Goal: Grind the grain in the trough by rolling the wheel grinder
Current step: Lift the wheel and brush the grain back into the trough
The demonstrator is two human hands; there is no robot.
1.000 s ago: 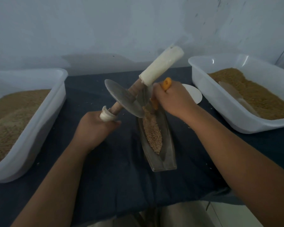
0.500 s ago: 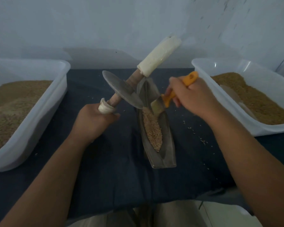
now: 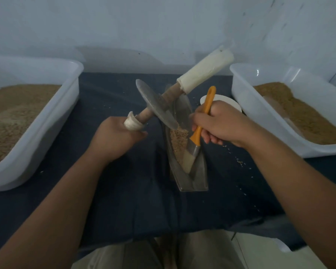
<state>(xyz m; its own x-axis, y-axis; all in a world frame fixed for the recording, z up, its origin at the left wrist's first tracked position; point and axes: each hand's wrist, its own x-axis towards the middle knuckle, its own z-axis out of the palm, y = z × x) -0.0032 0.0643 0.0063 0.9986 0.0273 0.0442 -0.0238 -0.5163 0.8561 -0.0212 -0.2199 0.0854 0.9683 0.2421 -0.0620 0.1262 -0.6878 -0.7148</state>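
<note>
— Head view: what was held, and by which hand?

— The near wrapped end of the wheel grinder [image 3: 168, 97] was gripped by the left hand [image 3: 114, 141], its fingers curled fully round the axle. The far wrapped end was left free and raised. The orange handle of a brush [image 3: 194, 147] was gripped by the right hand [image 3: 220, 124], its fingers [image 3: 210, 140] closed round it, and the bristles were laid in the trough [image 3: 199, 179].

— And the grain [image 3: 178, 139]?

— It was heaped along the middle of the trough, which stood on the dark worktop [image 3: 124, 191] between two white tubs [image 3: 75, 78]. The lower edge of the tilted wheel [image 3: 153, 105] was set at the far end of the heap. Whether it was pressed into the heap could not be told.

— What could be expected to go wrong?

— With the axle held at one end only, the wheel could be tipped sideways and ridden up the trough wall, so that grain would be thrown out. Some was already scattered on the worktop beside the right wrist. The brush could be caught under the wheel if rolling were begun before it was lifted. The narrow trough, steadied by neither hand, could be pushed along or overturned.
</note>
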